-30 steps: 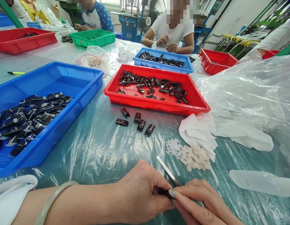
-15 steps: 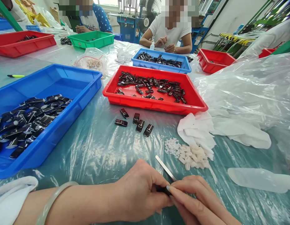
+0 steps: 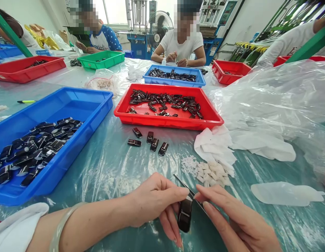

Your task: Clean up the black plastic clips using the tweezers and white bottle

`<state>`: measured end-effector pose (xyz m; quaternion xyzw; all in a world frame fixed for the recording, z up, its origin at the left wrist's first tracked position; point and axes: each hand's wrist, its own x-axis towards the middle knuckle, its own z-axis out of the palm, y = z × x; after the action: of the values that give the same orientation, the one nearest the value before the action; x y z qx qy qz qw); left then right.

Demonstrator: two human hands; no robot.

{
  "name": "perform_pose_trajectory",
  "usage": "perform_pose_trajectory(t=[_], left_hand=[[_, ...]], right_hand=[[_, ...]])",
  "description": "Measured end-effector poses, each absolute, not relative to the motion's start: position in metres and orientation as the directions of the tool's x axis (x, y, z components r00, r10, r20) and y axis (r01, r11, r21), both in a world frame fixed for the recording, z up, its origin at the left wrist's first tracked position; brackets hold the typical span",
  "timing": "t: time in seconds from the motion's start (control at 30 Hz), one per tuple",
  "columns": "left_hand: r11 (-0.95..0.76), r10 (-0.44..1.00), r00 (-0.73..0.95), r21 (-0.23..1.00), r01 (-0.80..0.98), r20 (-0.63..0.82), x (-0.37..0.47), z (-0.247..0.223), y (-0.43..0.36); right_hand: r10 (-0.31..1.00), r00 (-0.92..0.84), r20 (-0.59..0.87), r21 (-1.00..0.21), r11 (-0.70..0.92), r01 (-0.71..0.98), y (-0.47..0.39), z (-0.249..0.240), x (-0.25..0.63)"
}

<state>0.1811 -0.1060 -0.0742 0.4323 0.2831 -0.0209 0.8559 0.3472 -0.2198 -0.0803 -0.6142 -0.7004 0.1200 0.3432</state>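
My left hand (image 3: 155, 201) comes in from the lower left and pinches a glossy black plastic piece (image 3: 185, 215) at its upper end, the thumb on top. A slim metal tool (image 3: 180, 180) slants past that end, and my right hand (image 3: 233, 217) grips it between thumb and fingers. The two hands almost meet. Just beyond them lie a small heap of pale off-white pieces (image 3: 213, 173) and tiny whitish bits (image 3: 190, 165). Several similar black pieces (image 3: 154, 144) rest on the plastic-covered table (image 3: 110, 175).
A blue tray (image 3: 80, 140) at left and a red tray (image 3: 167, 121) ahead hold many black pieces. White cloth (image 3: 214, 145), a translucent flat object (image 3: 280, 193) and plastic sheeting (image 3: 269, 98) lie at right. Two people sit across the table near more trays.
The black piece has turned into plain sight, hanging down from my left fingers. My right fingers have drawn slightly off it, and the tool now shows edge-on. The head view has tilted up.
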Motion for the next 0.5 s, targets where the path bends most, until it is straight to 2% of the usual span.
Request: perform_pose_trajectory(t=[0.27, 0.4, 0.5], left_hand=[[0.636, 0.226, 0.841, 0.729, 0.255, -0.491, 0.182, -0.076, -0.105], [0.577, 0.278, 0.835, 0.778, 0.250, -0.475, 0.180, -0.078, -0.104], [0.491, 0.344, 0.818, 0.831, 0.262, -0.461, 0.177, -0.078, -0.101]], right_hand=[[0.920, -0.022, 0.392, -0.585, 0.268, 0.765, -0.208, -0.079, 0.346], [0.908, -0.041, 0.416, -0.549, 0.288, 0.785, -0.207, -0.081, 0.349], [0.890, -0.055, 0.452, -0.512, 0.309, 0.802, -0.212, -0.101, 0.358]])
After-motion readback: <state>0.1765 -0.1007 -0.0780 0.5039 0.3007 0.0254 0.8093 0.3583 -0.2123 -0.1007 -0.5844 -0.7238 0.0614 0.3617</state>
